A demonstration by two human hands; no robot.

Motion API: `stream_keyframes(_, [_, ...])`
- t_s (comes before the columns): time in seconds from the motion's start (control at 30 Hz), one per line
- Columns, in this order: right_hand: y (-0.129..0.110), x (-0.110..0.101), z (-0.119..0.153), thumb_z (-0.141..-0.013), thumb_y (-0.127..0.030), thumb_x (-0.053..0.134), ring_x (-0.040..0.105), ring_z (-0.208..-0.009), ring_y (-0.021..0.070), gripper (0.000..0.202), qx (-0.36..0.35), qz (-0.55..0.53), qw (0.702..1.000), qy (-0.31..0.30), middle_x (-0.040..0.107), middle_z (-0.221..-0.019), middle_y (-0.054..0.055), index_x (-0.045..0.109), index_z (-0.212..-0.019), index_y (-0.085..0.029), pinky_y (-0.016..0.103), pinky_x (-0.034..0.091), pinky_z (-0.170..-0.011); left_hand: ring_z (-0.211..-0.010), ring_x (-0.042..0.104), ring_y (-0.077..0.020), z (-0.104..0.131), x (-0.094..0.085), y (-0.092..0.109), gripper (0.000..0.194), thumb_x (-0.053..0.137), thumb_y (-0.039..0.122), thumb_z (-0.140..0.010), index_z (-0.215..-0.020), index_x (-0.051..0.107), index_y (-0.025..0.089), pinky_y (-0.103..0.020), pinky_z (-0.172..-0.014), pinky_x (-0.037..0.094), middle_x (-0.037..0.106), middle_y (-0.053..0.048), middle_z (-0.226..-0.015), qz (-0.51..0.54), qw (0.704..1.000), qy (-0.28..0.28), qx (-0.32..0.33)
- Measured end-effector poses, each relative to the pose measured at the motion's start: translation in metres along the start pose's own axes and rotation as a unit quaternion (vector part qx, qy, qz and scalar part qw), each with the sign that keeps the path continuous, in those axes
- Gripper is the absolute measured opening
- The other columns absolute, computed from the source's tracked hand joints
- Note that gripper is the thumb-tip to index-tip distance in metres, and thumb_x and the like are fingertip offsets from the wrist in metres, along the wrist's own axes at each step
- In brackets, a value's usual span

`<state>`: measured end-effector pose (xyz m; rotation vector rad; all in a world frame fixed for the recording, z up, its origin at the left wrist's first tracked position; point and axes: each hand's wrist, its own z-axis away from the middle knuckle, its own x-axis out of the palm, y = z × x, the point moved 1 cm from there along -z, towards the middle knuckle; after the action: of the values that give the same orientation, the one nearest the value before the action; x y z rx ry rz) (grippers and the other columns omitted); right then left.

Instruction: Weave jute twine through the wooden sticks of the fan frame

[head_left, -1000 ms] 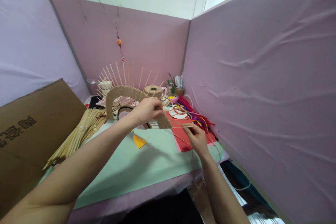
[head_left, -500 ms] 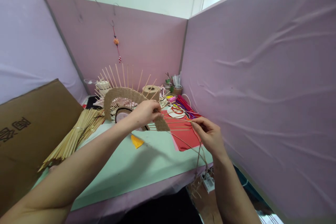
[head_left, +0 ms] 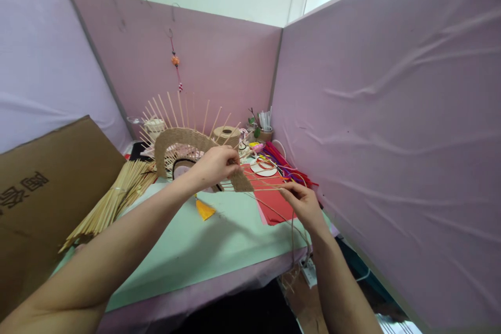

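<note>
A curved woven piece (head_left: pixel 183 136), a tan band of twine worked around thin wooden sticks that fan outward, stands over the table. My left hand (head_left: pixel 221 163) is closed on its right part, thumb and fingers pinched at the band. To the right, my right hand (head_left: pixel 302 202) pinches a strand of twine close to the tips of the lowest sticks. Loose twine (head_left: pixel 293 240) hangs below that hand past the table edge. A yellow tassel (head_left: pixel 205 210) lies under the woven piece. My left hand and forearm hide part of the band.
A bundle of thin sticks (head_left: pixel 104 201) and a cardboard box (head_left: pixel 47 188) are at the left. Red paper (head_left: pixel 274 207) lies beneath my right hand's side. A twine roll (head_left: pixel 227 134) and a pot of white sticks (head_left: pixel 265 130) stand behind. Pink partitions (head_left: pixel 371 94) enclose the table.
My right hand has moved a little left and down, with the twine drawn nearer to the lowest sticks. My left hand stays on the woven piece.
</note>
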<state>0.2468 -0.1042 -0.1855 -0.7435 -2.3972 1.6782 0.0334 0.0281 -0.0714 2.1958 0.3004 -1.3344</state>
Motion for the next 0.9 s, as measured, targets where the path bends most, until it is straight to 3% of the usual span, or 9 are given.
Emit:
stream_keyframes(0.23, [0.02, 0.06, 0.022, -0.08, -0.042, 0.063, 0.055, -0.063, 0.0151, 0.027, 0.017, -0.043, 0.998, -0.039, 0.065, -0.068, 0.003, 0.068, -0.074, -0.016, 0.027, 0.043, -0.06, -0.066, 0.057, -0.0134, -0.002, -0.01, 0.004, 0.017, 0.062, 0.032, -0.077, -0.072, 0.067, 0.017, -0.023, -0.06, 0.038, 0.064, 0.0, -0.065, 0.023, 0.999, 0.016, -0.042])
stream_keyframes(0.4, [0.019, 0.063, 0.013, -0.083, -0.041, 0.06, 0.056, -0.066, 0.0155, 0.026, -0.012, -0.017, 0.999, -0.049, 0.063, -0.069, 0.002, 0.065, -0.072, -0.017, 0.027, 0.046, -0.064, -0.059, 0.057, -0.0125, -0.002, -0.015, 0.004, 0.018, 0.062, 0.034, -0.076, -0.072, 0.065, 0.017, -0.023, -0.058, 0.038, 0.063, 0.002, -0.057, 0.044, 0.998, 0.01, -0.043])
stream_keyframes(0.5, [0.012, 0.061, 0.006, -0.08, -0.034, 0.063, 0.062, -0.09, 0.0189, 0.018, -0.041, -0.033, 0.996, -0.07, 0.068, -0.092, 0.006, 0.066, -0.09, -0.019, 0.033, 0.049, -0.085, -0.055, 0.057, -0.0122, -0.002, -0.015, 0.003, 0.018, 0.062, 0.034, -0.077, -0.071, 0.064, 0.017, -0.023, -0.057, 0.038, 0.062, 0.002, -0.053, 0.048, 0.998, -0.006, -0.042])
stream_keyframes(0.6, [0.003, 0.068, 0.002, -0.076, -0.031, 0.069, 0.06, -0.102, 0.019, 0.044, -0.033, -0.088, 0.992, -0.078, 0.063, -0.115, 0.008, 0.057, -0.116, -0.022, 0.033, 0.049, -0.088, -0.056, 0.056, -0.0122, -0.003, -0.015, 0.004, 0.018, 0.061, 0.034, -0.078, -0.072, 0.065, 0.017, -0.023, -0.057, 0.038, 0.062, 0.002, -0.054, 0.038, 0.998, -0.01, -0.042])
stream_keyframes(0.67, [-0.002, 0.077, 0.003, -0.077, -0.035, 0.069, 0.061, -0.09, 0.0163, 0.044, -0.016, -0.113, 0.992, -0.06, 0.063, -0.108, 0.007, 0.055, -0.117, -0.021, 0.028, 0.05, -0.075, -0.058, 0.056, -0.0124, -0.004, -0.015, 0.004, 0.017, 0.061, 0.032, -0.077, -0.072, 0.065, 0.016, -0.023, -0.058, 0.038, 0.062, 0.002, -0.056, 0.029, 0.999, 0.0, -0.04])
stream_keyframes(0.77, [-0.004, 0.093, 0.006, -0.083, -0.041, 0.062, 0.052, -0.064, 0.0116, 0.031, 0.0, -0.127, 0.992, 0.027, 0.059, -0.077, 0.0, 0.06, -0.103, -0.018, 0.023, 0.043, -0.058, -0.062, 0.058, -0.0126, -0.004, -0.015, 0.002, 0.016, 0.062, 0.031, -0.077, -0.073, 0.066, 0.016, -0.023, -0.06, 0.039, 0.064, 0.001, -0.061, 0.029, 0.999, 0.019, -0.036])
stream_keyframes(0.83, [-0.004, 0.102, 0.008, -0.085, -0.045, 0.059, 0.048, -0.059, 0.0113, 0.032, 0.008, -0.131, 0.988, 0.086, 0.055, -0.067, -0.002, 0.062, -0.102, -0.018, 0.023, 0.04, -0.057, -0.062, 0.058, -0.0122, -0.004, -0.013, -0.001, 0.015, 0.063, 0.031, -0.076, -0.074, 0.067, 0.016, -0.022, -0.06, 0.04, 0.064, 0.001, -0.062, 0.046, 0.998, 0.023, -0.038])
stream_keyframes(0.9, [-0.003, 0.107, 0.009, -0.084, -0.046, 0.059, 0.052, -0.064, 0.0132, 0.033, 0.009, -0.131, 0.984, 0.121, 0.059, -0.071, 0.0, 0.065, -0.099, -0.017, 0.025, 0.043, -0.061, -0.059, 0.058, -0.0117, -0.005, -0.01, -0.004, 0.016, 0.064, 0.032, -0.076, -0.074, 0.066, 0.017, -0.022, -0.059, 0.041, 0.064, 0.001, -0.061, 0.078, 0.996, 0.014, -0.044])
